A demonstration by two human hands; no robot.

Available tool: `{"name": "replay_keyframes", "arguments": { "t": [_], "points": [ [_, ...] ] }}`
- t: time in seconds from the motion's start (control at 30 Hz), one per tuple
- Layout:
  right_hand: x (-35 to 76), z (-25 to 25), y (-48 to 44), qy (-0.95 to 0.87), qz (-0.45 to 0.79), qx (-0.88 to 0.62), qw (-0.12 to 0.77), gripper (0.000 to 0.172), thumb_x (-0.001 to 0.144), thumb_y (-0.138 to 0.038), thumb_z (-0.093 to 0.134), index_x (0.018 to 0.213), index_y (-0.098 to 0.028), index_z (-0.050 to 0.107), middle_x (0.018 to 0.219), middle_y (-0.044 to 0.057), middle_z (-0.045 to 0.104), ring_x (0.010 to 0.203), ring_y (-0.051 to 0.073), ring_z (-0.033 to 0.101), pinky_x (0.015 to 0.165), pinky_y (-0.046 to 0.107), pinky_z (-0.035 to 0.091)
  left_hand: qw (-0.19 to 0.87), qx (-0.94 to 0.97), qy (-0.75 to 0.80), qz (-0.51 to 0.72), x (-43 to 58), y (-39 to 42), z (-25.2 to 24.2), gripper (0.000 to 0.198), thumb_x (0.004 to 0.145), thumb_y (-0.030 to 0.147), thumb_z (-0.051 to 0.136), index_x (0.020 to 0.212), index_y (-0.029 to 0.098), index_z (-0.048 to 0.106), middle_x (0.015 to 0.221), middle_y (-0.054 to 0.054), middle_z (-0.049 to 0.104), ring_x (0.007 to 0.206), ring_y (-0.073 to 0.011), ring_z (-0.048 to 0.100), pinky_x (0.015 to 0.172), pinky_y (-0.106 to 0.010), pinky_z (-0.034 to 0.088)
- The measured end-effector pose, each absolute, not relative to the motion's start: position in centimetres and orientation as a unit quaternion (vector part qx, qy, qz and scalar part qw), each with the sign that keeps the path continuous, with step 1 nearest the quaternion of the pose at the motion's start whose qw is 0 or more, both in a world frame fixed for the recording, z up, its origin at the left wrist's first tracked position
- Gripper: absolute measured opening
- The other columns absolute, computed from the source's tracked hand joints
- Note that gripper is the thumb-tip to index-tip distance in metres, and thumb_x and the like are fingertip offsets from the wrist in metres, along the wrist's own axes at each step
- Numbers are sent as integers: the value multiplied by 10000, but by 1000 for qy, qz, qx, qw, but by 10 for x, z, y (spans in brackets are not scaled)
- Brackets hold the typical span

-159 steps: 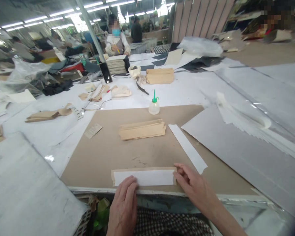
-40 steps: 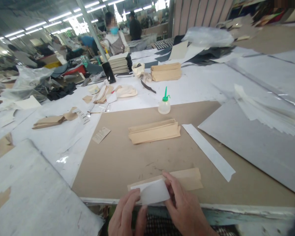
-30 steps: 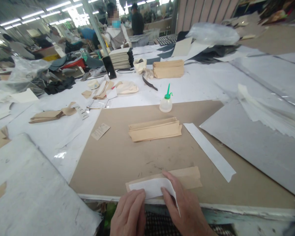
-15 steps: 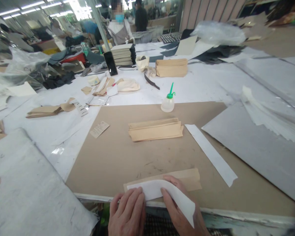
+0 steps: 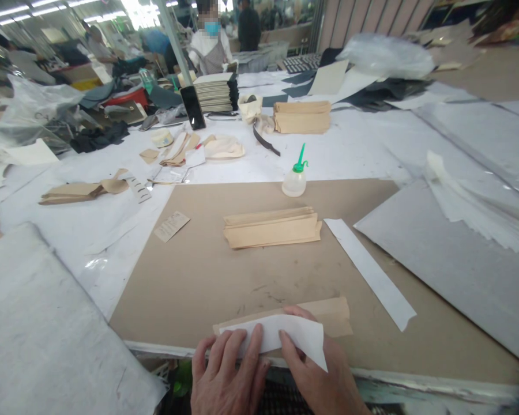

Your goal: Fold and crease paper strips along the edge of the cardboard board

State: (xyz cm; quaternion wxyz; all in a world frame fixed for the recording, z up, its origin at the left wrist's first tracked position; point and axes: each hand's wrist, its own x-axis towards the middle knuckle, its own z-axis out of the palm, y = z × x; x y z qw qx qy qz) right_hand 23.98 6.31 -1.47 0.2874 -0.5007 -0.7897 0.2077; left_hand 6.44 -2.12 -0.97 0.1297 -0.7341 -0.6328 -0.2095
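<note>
A white strip [image 5: 281,329] lies over a tan strip [image 5: 335,316] at the front edge of the brown board. My left hand [image 5: 229,369] rests on the white strip's left part, its fingers spread and pressing down. My right hand [image 5: 315,363] holds the white strip between thumb and fingers, and the strip's right end is raised over that hand. Another white strip [image 5: 369,271] lies slanted at the right. Farther back on the board is a stack of tan strips [image 5: 272,228].
A bottle with a green spout [image 5: 294,180] stands at the board's back. A paper label [image 5: 172,226] lies at left, a grey sheet [image 5: 454,259] at right. A phone [image 5: 192,107] leans near a pole. A person [image 5: 211,49] stands across the table.
My left hand's fingers have spread and shifted slightly right along the white strip. The strip's right end has swung left, nearer my right hand. The view has shifted slightly.
</note>
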Motion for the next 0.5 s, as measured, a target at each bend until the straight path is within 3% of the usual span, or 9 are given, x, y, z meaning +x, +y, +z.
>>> {"name": "replay_keyframes", "arguments": {
  "t": [0.27, 0.5],
  "points": [
    [238, -15, 63, -793, 199, -493, 297, 253, 921, -223, 440, 1136, -194, 569, 987, 72, 749, 840, 222, 751, 709, 330, 640, 111, -671, -697, -228, 80, -26, -15, 342, 964, 464, 529, 1233, 318, 680, 1036, -39, 699, 1019, -222, 576, 1077, -395, 292],
    [241, -8, 65, -787, 212, -490, 308, 302, 912, -235, 459, 1184, -177, 576, 1072, 102, 738, 927, 245, 740, 755, 348, 635, 109, -673, -702, -206, 82, -27, -17, 328, 959, 457, 545, 1230, 328, 677, 1051, -50, 675, 1023, -241, 573, 1053, -457, 334]
  ]
}}
